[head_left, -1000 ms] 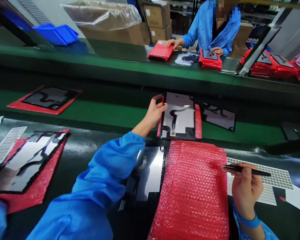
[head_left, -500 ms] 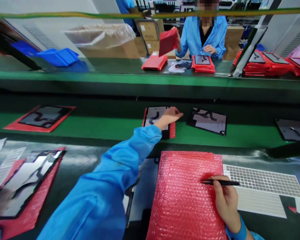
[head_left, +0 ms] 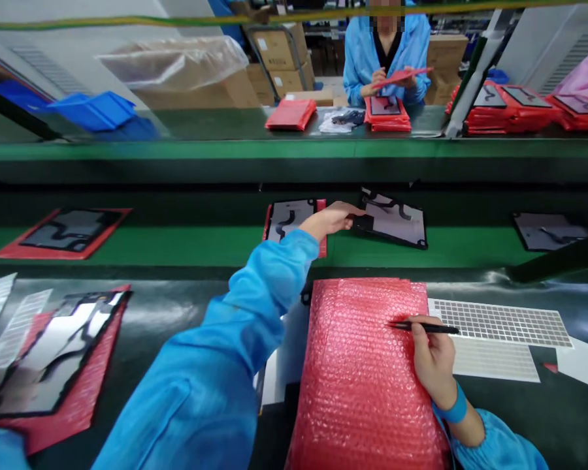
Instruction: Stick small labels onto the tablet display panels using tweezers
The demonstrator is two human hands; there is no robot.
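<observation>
My left hand (head_left: 334, 218) reaches out over the green belt (head_left: 176, 245) and grips the near-left edge of a bare black panel (head_left: 396, 220), which is tilted up off the belt. Just left of it lies another panel on a red bubble sleeve (head_left: 289, 222). My right hand (head_left: 432, 356) rests on a large red bubble-wrap bag (head_left: 362, 365) in front of me, closed round black tweezers (head_left: 424, 328) that point left. A further panel (head_left: 287, 352) lies partly under the bag's left side.
A sheet of small labels (head_left: 500, 323) lies right of the bag. A panel on red wrap (head_left: 53, 352) sits at near left. More panels (head_left: 549, 230) ride the belt. Across the line a person in a blue coat (head_left: 387, 46) handles red bags beside stacks (head_left: 514, 111).
My left hand left the panel on the red sleeve, moved right and took hold of the bare panel, lifting its edge. The right hand with the tweezers stayed on the bag.
</observation>
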